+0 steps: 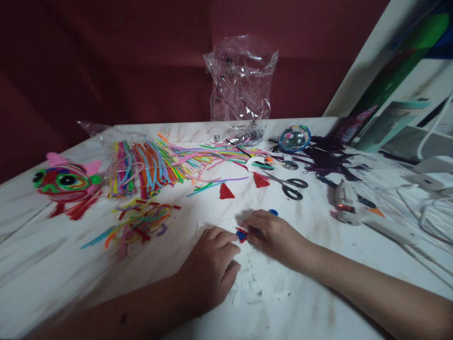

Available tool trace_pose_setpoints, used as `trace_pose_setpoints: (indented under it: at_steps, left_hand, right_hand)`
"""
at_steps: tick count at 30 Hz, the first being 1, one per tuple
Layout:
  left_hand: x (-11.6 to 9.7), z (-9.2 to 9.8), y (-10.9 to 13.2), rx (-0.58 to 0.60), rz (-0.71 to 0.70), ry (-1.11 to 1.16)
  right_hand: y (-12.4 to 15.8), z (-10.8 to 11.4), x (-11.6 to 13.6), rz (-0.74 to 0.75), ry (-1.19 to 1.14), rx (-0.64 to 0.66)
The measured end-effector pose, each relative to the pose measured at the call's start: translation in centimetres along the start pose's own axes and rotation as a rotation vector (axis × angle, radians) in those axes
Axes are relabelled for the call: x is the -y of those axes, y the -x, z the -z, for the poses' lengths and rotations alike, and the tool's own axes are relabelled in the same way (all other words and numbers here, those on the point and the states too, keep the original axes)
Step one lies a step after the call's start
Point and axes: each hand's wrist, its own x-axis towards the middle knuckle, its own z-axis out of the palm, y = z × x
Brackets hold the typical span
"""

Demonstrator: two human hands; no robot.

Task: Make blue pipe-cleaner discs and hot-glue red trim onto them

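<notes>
Between my two hands lies a small blue and red piece (242, 235), close to the white tabletop. My left hand (214, 262) reaches it from the left, fingers curled and a fingertip against its edge. From the right, my right hand (271, 236) pinches its other edge with bent fingers, partly hiding it. A blue round piece (273, 212) rests just beyond my right hand. Two flat red triangular pieces (226, 191) lie farther back, near black-handled scissors (292, 188) with open blades.
Bundles of coloured pipe cleaners (148, 165) lie back left, cut scraps (141, 224) in front. A colourful face figure (67, 179) stands far left. A clear dome (294, 138) and purple strips (327, 153) are behind. A glue gun (346, 203) and cables (424, 208) occupy the right.
</notes>
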Motion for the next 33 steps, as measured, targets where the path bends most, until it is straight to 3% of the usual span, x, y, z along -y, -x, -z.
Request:
trace_pose_setpoints:
  at_steps: [12, 22, 33]
  left_hand:
    - [0.07, 0.11, -0.12, 0.027, 0.001, 0.002]
    - [-0.04, 0.13, -0.01, 0.022, 0.004, -0.001]
    - [-0.02, 0.13, 0.00, -0.010, 0.008, -0.003]
  right_hand:
    - [0.13, -0.11, 0.08, 0.086, 0.095, -0.013]
    - [-0.11, 0.20, 0.19, -0.016, -0.026, 0.024]
    - [-0.08, 0.32, 0.27, 0.054, -0.070, 0.023]
